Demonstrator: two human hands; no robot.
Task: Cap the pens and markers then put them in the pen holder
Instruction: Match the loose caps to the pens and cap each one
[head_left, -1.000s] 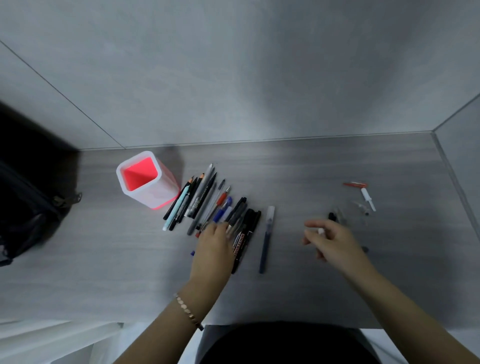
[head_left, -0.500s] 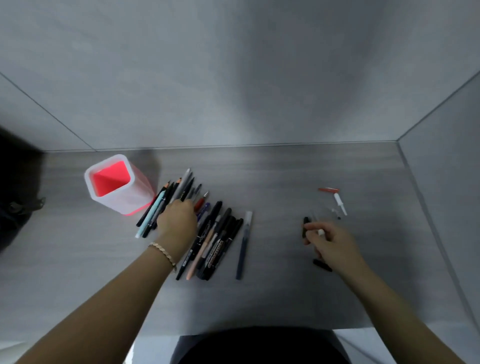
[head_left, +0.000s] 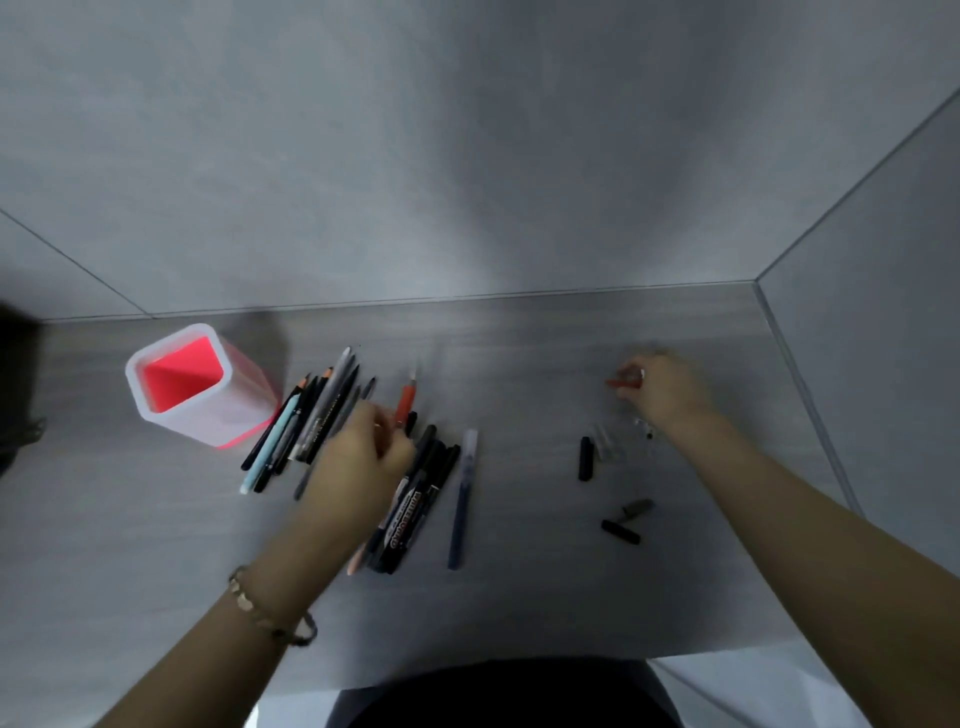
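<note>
A white pen holder with a red inside stands upright at the left of the grey table. Beside it lies a row of pens, pencils and black markers, with a dark blue pen at its right end. My left hand rests over the row, fingers closed on the lower end of a red pen. At the far right, my right hand pinches a small red cap. Loose caps lie below it: a black cap, clear caps, a grey cap and another black cap.
A dark bag sits at the left edge. Grey walls close the table at the back and on the right. The table's front edge runs just above my dark clothing.
My right hand has moved away from the black cap to the far red cap and closed on it. My left hand shifted right along the row onto the red pen.
</note>
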